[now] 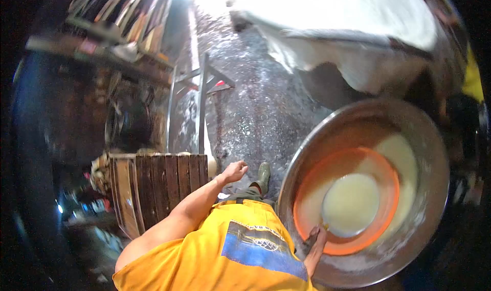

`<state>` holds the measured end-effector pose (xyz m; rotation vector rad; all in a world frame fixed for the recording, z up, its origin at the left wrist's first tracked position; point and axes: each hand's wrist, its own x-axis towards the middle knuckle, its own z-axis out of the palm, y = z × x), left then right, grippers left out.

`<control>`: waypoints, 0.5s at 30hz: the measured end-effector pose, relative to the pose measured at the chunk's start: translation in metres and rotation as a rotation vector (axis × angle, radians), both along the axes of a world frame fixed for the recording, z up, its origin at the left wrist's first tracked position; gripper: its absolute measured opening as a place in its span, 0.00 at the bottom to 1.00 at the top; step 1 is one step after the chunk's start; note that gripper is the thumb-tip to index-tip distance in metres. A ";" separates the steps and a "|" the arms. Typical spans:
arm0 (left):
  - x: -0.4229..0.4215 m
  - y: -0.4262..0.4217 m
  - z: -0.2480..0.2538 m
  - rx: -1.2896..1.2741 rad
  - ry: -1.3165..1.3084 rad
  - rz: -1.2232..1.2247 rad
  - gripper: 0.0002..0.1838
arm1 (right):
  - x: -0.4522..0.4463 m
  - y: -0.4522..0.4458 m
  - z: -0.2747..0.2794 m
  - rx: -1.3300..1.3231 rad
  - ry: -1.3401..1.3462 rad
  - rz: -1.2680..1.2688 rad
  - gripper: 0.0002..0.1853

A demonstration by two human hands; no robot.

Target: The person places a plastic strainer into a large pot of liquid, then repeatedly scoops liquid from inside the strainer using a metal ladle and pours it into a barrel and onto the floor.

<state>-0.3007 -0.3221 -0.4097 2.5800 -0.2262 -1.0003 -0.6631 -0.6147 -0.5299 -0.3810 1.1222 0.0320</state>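
Observation:
My right hand [316,238] is closed at the near left rim of an orange plastic basin [388,176], thumb toward the inside. Within the basin shows a round patch of pale, milky liquid [351,204]; whether a separate vessel holds it I cannot tell. Around the basin stands a large, wide metal bowl [434,188], with more pale liquid [401,155] on its far right side. My left hand [235,172] hangs in front of my yellow shirt, fingers curled in and nothing visible in them. It is apart from everything else.
A brown slatted wooden crate [171,188] stands at my left, a metal frame stand [202,102] beyond it. The dark floor [250,107] looks wet. Pale cloth [332,56] drapes over a white-topped surface at the upper right. Racks [133,15] stand at the far left.

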 end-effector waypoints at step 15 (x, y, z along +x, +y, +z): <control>-0.027 0.172 -0.109 -0.096 0.238 0.578 0.20 | 0.143 0.001 0.252 -0.175 0.210 0.465 0.09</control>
